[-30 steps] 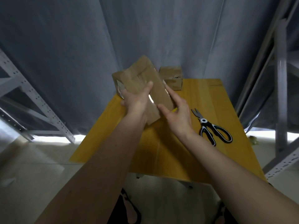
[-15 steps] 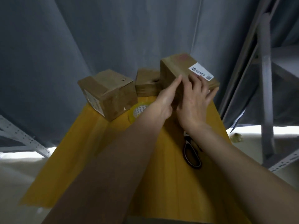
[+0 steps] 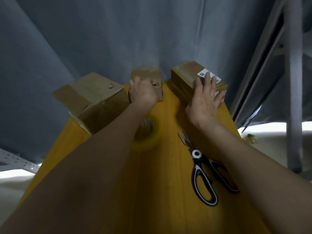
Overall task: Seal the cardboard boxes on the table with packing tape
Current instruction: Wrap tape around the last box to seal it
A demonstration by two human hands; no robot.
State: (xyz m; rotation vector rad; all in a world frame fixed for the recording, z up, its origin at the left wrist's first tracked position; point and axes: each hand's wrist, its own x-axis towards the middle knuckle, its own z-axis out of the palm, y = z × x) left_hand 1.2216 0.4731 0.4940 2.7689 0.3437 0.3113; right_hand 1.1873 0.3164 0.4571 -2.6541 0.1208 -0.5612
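Head view is looking down over a yellow desk (image 3: 168,191) w/ three cardboard boxes sitting along its far edge, against a grey curtain (image 3: 101,39). Left box (image 3: 91,98) is the biggest, sitting at the far-left corner & turned at an angle. Middle box (image 3: 148,76) is the smallest; right box (image 3: 187,80) is carrying a white label (image 3: 208,76) on top and sitting at the far-right corner.

Left hand (image 3: 142,93) is resting on the near side of the middle box, fingers curling over its top edge, gripping it. Right hand (image 3: 205,98) is lying flat against the near-right part of the right box, fingers straight & spread apart, tips reaching the label; not clamping anything.

Tape roll (image 3: 150,132) is lying flat on the desk, near the middle, just in front of the middle box, partly hiding under the left forearm. Scissors (image 3: 202,169), black & white handles, are lying on the desk to the right of the roll, blades pointing toward the right box, partly under the right forearm. Metal shelf frame (image 3: 292,81) is standing off to the right, behind the curtain edge
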